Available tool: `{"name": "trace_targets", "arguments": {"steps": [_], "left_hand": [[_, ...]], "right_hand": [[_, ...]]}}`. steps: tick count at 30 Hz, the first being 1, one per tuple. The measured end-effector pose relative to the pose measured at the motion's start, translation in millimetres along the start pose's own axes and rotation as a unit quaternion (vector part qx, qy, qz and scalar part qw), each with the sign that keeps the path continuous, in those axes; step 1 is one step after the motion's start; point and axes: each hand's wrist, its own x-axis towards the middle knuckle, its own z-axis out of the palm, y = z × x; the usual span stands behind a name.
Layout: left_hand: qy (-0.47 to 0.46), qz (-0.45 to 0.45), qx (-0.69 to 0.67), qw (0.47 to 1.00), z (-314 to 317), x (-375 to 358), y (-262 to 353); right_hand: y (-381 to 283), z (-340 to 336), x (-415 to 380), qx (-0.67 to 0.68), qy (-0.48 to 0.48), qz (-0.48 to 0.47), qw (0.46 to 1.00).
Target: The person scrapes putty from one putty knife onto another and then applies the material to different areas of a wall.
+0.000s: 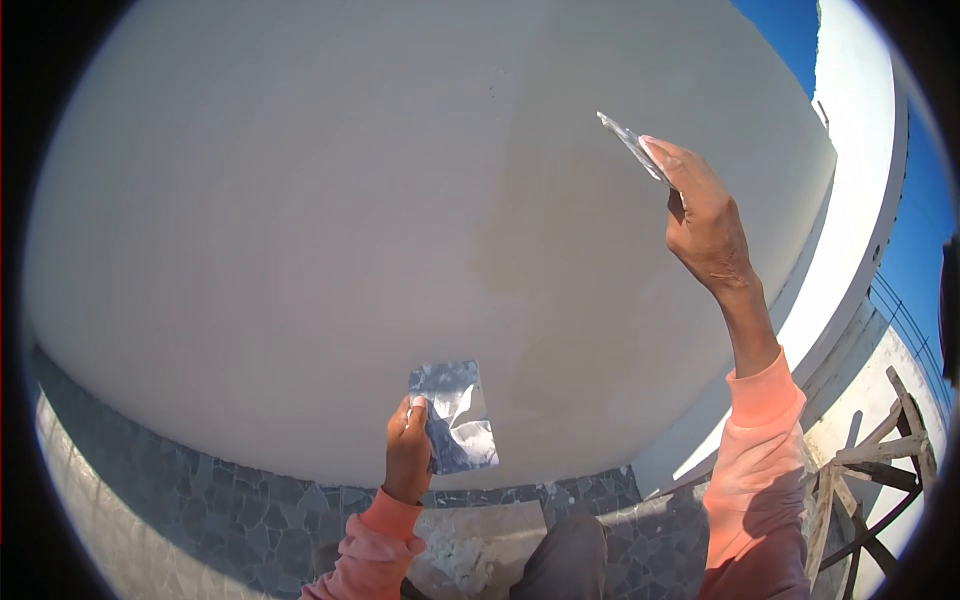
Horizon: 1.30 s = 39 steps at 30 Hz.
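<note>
head view: the scraper blade is pinched in the right hand against the white wall, best kept flat and pulled slowly, while the putty plate is clamped in the left hand.

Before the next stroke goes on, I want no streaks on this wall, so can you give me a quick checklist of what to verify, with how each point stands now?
1. Right hand grips the putty knife firmly: ok, fingers closed on it.
2. Blade laid against the white wall: cannot tell, contact is not clear from this angle.
3. Left hand holds the metal plate steady: ok, held near its lower left edge.
4. Filler on the plate: ok, white smears show on it.
5. Filler loaded on the blade: cannot tell, too small.
6. Wall ahead of the blade unobstructed: ok.
</note>
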Motion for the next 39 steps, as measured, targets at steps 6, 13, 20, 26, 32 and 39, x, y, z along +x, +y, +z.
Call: {"name": "trace_targets", "arguments": {"steps": [6,13,20,26,32,39], "left_hand": [[-0.005,0.013,0.012,1.000,0,-4,4],[0.018,0.022,0.029,0.999,-6,0,-3],[-0.007,0.011,0.016,1.000,-1,-5,6],[-0.001,0.024,0.013,1.000,-3,-3,3],[-0.018,0.015,-0.010,1.000,-4,-2,1],[-0.004,0.018,-0.011,1.000,-3,-5,2]], "right_hand": [[28,36,17,-0.126,0.015,-0.058,0.990],[7,65,-20,-0.182,0.003,-0.049,0.982],[-72,97,-124,-0.096,-0.103,-0.057,0.988],[-53,47,-63,-0.037,-0.035,-0.048,0.998],[25,38,52,-0.149,0.084,-0.031,0.985],[2,63,21,-0.170,0.037,-0.041,0.984]]}}
